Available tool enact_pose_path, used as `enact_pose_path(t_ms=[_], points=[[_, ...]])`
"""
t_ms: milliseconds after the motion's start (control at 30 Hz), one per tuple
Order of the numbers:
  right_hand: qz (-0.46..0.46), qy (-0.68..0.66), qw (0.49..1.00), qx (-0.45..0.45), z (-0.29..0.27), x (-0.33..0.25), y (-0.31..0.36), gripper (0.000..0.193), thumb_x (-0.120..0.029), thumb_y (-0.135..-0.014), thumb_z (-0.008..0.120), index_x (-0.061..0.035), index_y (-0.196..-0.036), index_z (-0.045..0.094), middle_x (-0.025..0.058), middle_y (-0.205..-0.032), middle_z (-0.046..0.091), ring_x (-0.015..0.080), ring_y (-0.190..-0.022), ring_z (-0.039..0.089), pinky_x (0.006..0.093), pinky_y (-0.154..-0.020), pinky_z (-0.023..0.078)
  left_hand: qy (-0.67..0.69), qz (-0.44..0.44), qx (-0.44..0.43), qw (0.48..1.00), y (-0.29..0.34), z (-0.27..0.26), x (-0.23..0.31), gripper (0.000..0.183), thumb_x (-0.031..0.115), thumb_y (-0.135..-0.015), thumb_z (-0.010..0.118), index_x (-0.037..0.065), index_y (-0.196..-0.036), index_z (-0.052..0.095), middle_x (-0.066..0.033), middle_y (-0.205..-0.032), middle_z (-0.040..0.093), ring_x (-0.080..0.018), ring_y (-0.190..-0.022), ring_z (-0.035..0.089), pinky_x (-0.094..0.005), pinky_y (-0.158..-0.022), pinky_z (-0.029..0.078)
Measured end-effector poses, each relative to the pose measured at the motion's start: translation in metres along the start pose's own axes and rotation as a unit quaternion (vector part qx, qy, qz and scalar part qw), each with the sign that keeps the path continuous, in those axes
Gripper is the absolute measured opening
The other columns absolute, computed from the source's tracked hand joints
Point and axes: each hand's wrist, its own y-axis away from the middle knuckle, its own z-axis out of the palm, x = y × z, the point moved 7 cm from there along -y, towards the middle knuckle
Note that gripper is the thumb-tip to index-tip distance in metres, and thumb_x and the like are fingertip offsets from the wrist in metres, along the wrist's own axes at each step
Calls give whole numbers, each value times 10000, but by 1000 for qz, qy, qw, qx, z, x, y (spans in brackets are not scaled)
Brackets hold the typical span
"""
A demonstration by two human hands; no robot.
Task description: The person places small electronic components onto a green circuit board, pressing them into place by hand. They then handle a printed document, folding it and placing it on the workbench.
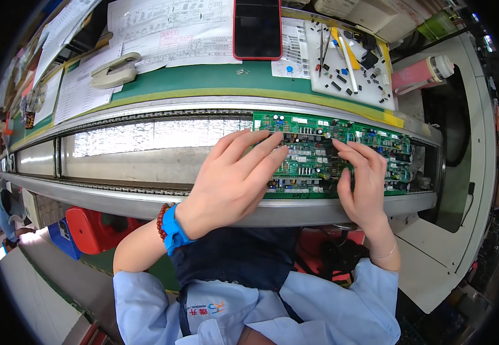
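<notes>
A green circuit board [318, 129] packed with small parts lies across the two rails of a conveyor [146, 109]. My left hand [235, 181] rests flat on the board's left half, fingers spread and pointing right. On the board's right half lies my right hand [364, 184], its fingertips pressing among the components near the middle. Neither hand holds anything. A blue wristband and a red bead bracelet [169, 227] sit on my left wrist.
Behind the conveyor, a green mat carries a red-cased phone [257, 27], printed sheets [169, 29], a beige stapler [114, 70], a white tray [370, 95] of small components and a pink roll [419, 75]. Red and blue bins [91, 230] stand below.
</notes>
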Motion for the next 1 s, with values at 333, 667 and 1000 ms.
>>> enact_pose_path(t_ms=[333,667,1000], points=[[1,58,998,-11,1,5,8,323,32,-672,549,-33,-988,533,74,-1111,627,252,-1064,536,378,-891,316,28,12,27,999,14,-4,7,499,-24,-594,551,-15,-1093,546,-152,-1163,573,-316,-1009,552,-420,-880,421],[5,51,998,30,-25,3,34,245,36,-631,534,-50,-857,572,42,-1056,652,224,-1007,567,355,-866,319,0,21,29,999,22,-4,11,470,45,-614,590,4,-1081,567,-127,-1157,565,-273,-1021,546,-403,-887,429],[2,40,999,-5,-16,-5,66,134,3,-637,554,-72,-747,559,48,-1015,676,229,-1065,574,379,-925,296,5,33,30,999,25,1,15,491,21,-595,581,3,-1085,563,-138,-1160,568,-281,-1029,548,-407,-895,424]])
